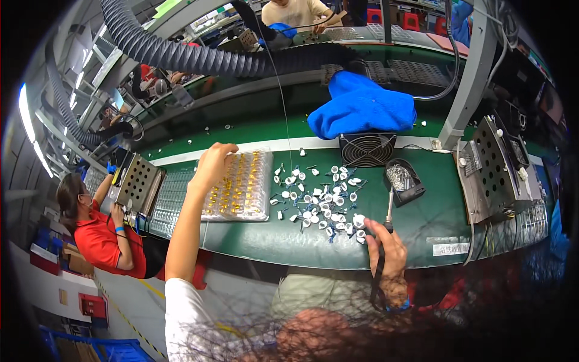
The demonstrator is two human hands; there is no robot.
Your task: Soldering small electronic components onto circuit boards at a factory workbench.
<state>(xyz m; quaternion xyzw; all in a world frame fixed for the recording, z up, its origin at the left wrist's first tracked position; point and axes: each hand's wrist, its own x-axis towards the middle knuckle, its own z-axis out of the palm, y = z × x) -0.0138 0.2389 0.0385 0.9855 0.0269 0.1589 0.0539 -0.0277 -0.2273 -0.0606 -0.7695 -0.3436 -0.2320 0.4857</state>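
My left hand (216, 164) reaches over the far left part of a clear plastic tray (260, 208), its fingers bent down and closed together. What they pinch, if anything, is hidden. Rows of small gold-coloured parts (236, 188) fill the tray's pockets. My right hand (391, 250) is closed around a soldering iron (389, 208), its metal shaft pointing away from me. A white cup-shaped piece (359, 221) sits right by that hand's fingertips; whether they touch it I cannot tell. Many similar white pieces (326, 206) with dark blue wires lie scattered between the hands.
Beyond the right hand stands a black box (412, 192) of small metal parts. Behind the white pieces is a black fan (368, 149), with a blue cloth (362, 108) above it. A perforated metal box (491, 172) stands right; a co-worker in red (102, 238) is at left.
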